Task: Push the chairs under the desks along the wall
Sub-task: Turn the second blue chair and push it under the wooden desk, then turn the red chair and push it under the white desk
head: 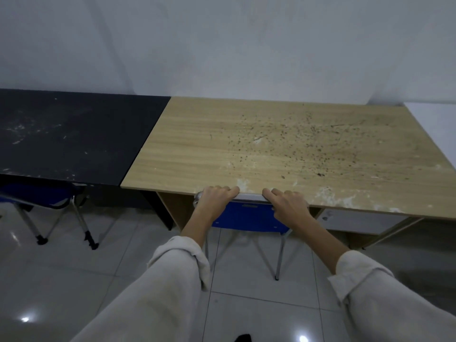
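Observation:
A blue folding chair (pixel 246 218) with metal legs stands tucked against the front edge of the light wooden desk (pixel 271 144); its backrest top touches the desk edge. My left hand (pixel 217 197) and my right hand (pixel 288 202) both grip the top of that backrest, fingers resting at the desk's rim. To the left, a second blue chair (pixel 49 196) sits partly under the black desk (pixel 74 134), with its seat below the desktop and its legs out on the floor.
Both desks stand side by side against a white wall (pixel 222 45). The wooden top is stained with dark specks. A white cabinet (pixel 357 220) sits under its right side. Glossy grey floor tiles (pixel 74 280) lie behind the chairs.

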